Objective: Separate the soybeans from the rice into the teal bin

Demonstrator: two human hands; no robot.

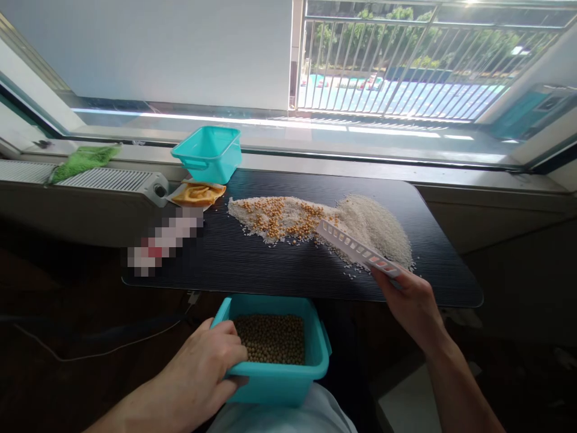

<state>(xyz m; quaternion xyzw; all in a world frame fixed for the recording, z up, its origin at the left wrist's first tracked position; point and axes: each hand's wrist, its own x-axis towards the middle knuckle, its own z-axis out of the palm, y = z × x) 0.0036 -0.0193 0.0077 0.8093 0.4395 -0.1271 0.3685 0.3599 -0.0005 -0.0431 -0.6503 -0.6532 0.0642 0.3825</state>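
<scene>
On bin rim (283, 369), left hand (220, 353) (curled), gripping

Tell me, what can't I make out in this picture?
All in the head view:
Near teal bin: how deep the bean-like pieces lie; its walls hide that.
Right hand: some fingers, mostly hidden by the slotted white tool.
Item on the table's left: what it is; pixelation covers it.
Left forearm and right forearm: cut off by the bottom edge.
</scene>
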